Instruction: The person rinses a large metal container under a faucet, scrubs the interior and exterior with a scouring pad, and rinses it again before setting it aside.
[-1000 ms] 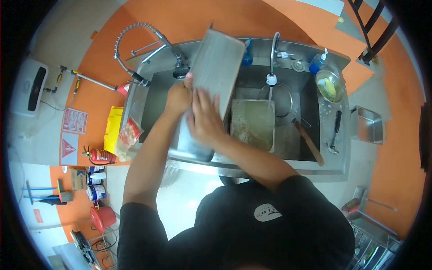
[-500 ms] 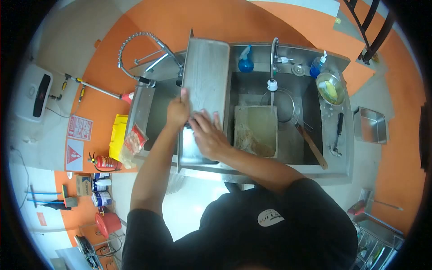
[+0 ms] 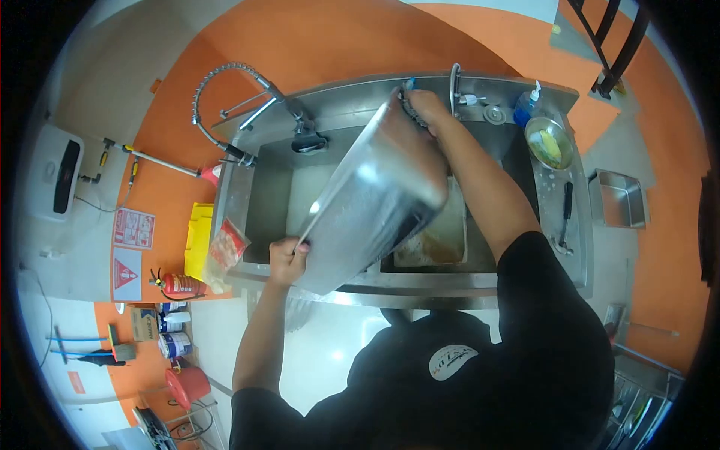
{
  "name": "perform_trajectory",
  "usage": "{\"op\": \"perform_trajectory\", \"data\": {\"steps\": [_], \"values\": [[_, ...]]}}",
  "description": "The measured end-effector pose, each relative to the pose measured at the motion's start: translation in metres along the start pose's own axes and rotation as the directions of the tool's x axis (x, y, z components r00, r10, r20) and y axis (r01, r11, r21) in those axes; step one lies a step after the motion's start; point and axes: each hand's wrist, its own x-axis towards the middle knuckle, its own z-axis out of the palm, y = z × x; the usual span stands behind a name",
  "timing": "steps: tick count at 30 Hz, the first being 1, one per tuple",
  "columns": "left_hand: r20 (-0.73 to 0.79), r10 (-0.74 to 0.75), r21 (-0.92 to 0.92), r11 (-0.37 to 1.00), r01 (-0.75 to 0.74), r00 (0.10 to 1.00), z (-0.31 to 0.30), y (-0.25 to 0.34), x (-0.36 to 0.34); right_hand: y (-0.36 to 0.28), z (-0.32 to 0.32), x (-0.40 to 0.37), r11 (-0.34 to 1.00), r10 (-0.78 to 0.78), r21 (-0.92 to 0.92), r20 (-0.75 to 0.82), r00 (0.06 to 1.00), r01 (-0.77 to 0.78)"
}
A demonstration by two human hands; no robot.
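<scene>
Seen from the head camera, a person in a black shirt tilts a steel pan (image 3: 360,210) above a double sink, its body spanning the divider and hiding parts of both basins. Beneath it in the right basin sits a tray (image 3: 454,251) of cloudy liquid and brown residue. On the worktop (image 3: 555,262) at right, a round bowl (image 3: 566,156) holds a yellow-green sponge (image 3: 550,144), near a pump bottle (image 3: 523,115) of blue liquid. A plastic bag (image 3: 226,246) with reddish contents lies at the sink's left end, against a yellow bin (image 3: 196,240).

The pan's long axis runs diagonally, from the near left to the far right. The left hand (image 3: 287,261) has its grip clenched on the pan's near-left rim, thumb on top. The right hand (image 3: 425,109) bends over the far end; with the fingers partly hidden there, whether that grip grasps the rim cannot be told.

The pan's low end reaches over the sink's front edge (image 3: 450,280), its high end close to the back ledge. The left basin (image 3: 271,195) opens between pan and sprayer (image 3: 238,154); the tap (image 3: 454,90) stands just beside the right hand.
</scene>
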Motion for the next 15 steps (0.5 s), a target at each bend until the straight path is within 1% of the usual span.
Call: {"op": "perform_trajectory", "data": {"steps": [1, 2, 3, 4, 5, 6, 7, 8, 10, 11, 13, 14, 15], "values": [[0.042, 0.001, -0.042, 0.999, 0.000, 0.999, 0.001, -0.005, -0.004, 0.000, -0.001, -0.007, 1.000, 0.008, 0.002, -0.004, 1.000, -0.008], [0.049, 0.001, -0.045, 0.999, 0.001, 0.999, 0.001, -0.010, -0.006, 0.002, -0.004, -0.017, 0.999, 0.038, -0.035, -0.030, 0.999, -0.039], [0.076, 0.031, -0.015, 0.999, -0.030, 0.997, 0.000, -0.016, -0.007, -0.001, -0.004, -0.035, 0.995, 0.068, -0.073, -0.058, 0.996, -0.072], [0.103, 0.067, 0.013, 0.998, -0.069, 0.992, -0.001, -0.021, -0.006, 0.001, 0.003, -0.053, 0.946, -0.136, -0.316, -0.184, 0.973, 0.072], [0.109, 0.077, 0.006, 0.997, -0.079, 0.991, -0.001, -0.025, -0.003, 0.002, 0.010, -0.075, 0.920, -0.221, -0.361, -0.161, 0.962, 0.152], [0.081, 0.062, 0.001, 0.998, -0.062, 0.995, 0.000, -0.027, 0.001, -0.016, 0.019, -0.117, 0.899, -0.286, -0.381, -0.136, 0.949, 0.216], [0.053, 0.044, -0.003, 0.999, -0.043, 0.998, 0.001, -0.027, 0.002, -0.023, 0.022, -0.137, 0.867, -0.383, -0.369, -0.066, 0.921, 0.335], [0.061, 0.054, -0.007, 0.999, -0.054, 0.997, 0.002, -0.024, 0.003, -0.021, 0.023, -0.141, 0.798, -0.539, -0.329, -0.016, 0.842, 0.505], [0.072, 0.019, -0.046, 0.999, -0.016, 0.997, 0.001, -0.016, 0.003, -0.012, 0.021, -0.117, 0.881, -0.453, -0.204, -0.101, 0.886, 0.427], [0.079, 0.057, -0.050, 0.997, -0.054, 0.995, 0.003, -0.016, 0.000, -0.009, 0.014, -0.096, 0.880, -0.456, -0.207, -0.122, 0.882, 0.427], [0.079, 0.068, -0.036, 0.997, -0.066, 0.995, 0.005, -0.018, -0.012, -0.007, -0.002, -0.048, 0.734, -0.633, -0.344, -0.037, 0.773, 0.585], [0.063, 0.087, -0.033, 0.996, -0.085, 0.994, 0.005, -0.015, -0.014, -0.005, -0.010, -0.033, 0.733, -0.636, -0.349, -0.049, 0.770, 0.584], [0.069, 0.095, -0.037, 0.995, -0.093, 0.993, 0.003, -0.014, -0.017, -0.011, -0.015, -0.028, 0.773, -0.608, -0.222, 0.008, 0.794, 0.594]]}}
